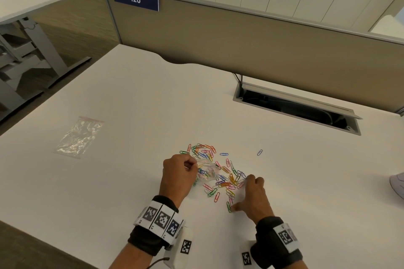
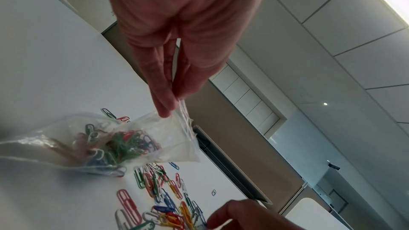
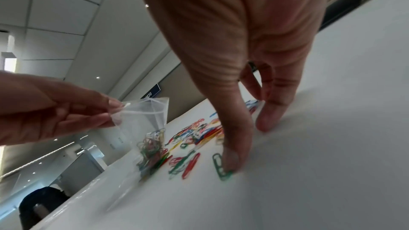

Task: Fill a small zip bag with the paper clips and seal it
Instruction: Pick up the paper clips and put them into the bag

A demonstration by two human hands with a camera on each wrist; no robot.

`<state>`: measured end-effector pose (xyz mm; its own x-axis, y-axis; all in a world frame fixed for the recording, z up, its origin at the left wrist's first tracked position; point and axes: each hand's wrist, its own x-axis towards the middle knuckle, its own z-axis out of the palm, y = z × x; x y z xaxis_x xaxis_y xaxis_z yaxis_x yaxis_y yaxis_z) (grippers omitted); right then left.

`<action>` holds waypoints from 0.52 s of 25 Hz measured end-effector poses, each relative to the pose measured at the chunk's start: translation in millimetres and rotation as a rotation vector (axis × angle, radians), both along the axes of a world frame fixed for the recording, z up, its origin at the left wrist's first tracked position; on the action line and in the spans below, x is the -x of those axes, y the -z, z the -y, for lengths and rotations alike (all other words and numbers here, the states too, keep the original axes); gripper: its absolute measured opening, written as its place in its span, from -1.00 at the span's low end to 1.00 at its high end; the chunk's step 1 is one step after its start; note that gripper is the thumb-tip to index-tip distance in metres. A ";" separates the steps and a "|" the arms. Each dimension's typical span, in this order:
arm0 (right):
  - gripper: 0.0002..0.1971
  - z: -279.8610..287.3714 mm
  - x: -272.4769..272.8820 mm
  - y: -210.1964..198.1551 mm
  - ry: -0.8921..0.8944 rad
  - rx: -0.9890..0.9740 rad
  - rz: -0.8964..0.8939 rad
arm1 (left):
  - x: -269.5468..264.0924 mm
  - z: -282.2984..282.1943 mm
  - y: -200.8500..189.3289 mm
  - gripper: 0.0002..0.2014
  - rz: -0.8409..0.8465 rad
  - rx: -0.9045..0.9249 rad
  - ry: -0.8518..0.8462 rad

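A: What does the left hand (image 1: 179,172) do?

B: It pinches the top edge of a small zip bag (image 2: 141,139) between thumb and fingertips. The bag hangs open just above the table (image 1: 131,102), and some colored paper clips are already inside it.

A: And the right hand (image 1: 254,195)?

B: Its fingers are spread and bent down to the table. The thumb presses on a green clip (image 3: 221,167), and the other fingertips touch the edge of the loose paper clips (image 1: 220,172) lying beside the bag.

A: Does it hold any clip?

B: I cannot tell; the fingertips hide that part.

A: Anything more?

B: A second bag (image 1: 78,137) lies flat, well apart to the left. One blue clip (image 1: 259,152) lies alone to the right.
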<state>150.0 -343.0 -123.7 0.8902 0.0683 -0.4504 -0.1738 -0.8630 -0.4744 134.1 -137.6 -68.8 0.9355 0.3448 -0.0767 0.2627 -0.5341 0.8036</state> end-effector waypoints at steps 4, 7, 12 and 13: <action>-0.34 -29.1 -19.4 4.4 0.047 -0.158 0.071 | 0.0 -1.8 1.7 -0.94 0.005 0.003 -0.009; -0.35 -39.1 -35.9 4.2 0.000 -0.168 0.159 | -0.1 0.5 2.3 -0.94 0.001 0.006 -0.002; -0.07 -38.0 -37.8 5.9 -0.342 0.066 0.174 | -0.9 -0.5 2.3 -0.94 0.004 0.007 -0.003; -0.17 -38.4 -37.0 9.4 -0.356 0.080 0.199 | -1.4 -0.6 2.3 -0.94 0.003 0.008 -0.002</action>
<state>186.9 -304.6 -133.2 0.8874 0.3595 -0.2885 0.2303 -0.8880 -0.3981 135.5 -137.0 -71.1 0.9351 0.3460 -0.0772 0.2617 -0.5268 0.8087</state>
